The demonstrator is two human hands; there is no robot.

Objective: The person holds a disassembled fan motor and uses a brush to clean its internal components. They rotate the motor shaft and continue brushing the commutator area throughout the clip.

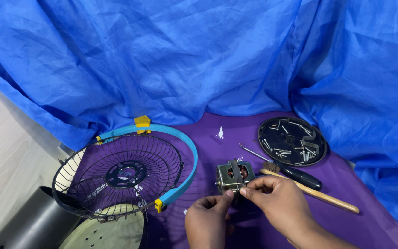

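Near the front edge of the table [217, 124], a little right of its middle, both hands meet at a small fan motor [234, 175]: a blocky metal frame with rounded corners, dull silver-green, with coppery windings showing through the top and a flat metal strap across it. The left hand [207, 220] has its thumb and forefinger pinched together at the motor's lower front edge; the right hand [277, 198] is curled, its fingertips closed on the same spot from the right side. What sits between the fingertips is too small to tell.

The table is draped in smooth purple cloth with a few small white flecks. Toward its left edge lies a domed wire fan guard [118, 177], thin black ribs radiating from a flat black hub ring, partly ringed by a glossy blue plastic band [180, 147] with yellow clips. Under the guard, at the front left corner, a pale cream disc [109, 230] with small holes peeks out, and a matte black cylinder [35, 223] stands just off that corner.

Toward the right edge a round black plastic dish [293, 140] holds loose bright screws. Between it and the motor lie a screwdriver [286, 168] with a slim steel shaft and black handle, and a wooden-handled brush [314, 193].

Crinkled, shiny blue fabric [199, 55] hangs behind and along the right side. Pale floor shows at the left.
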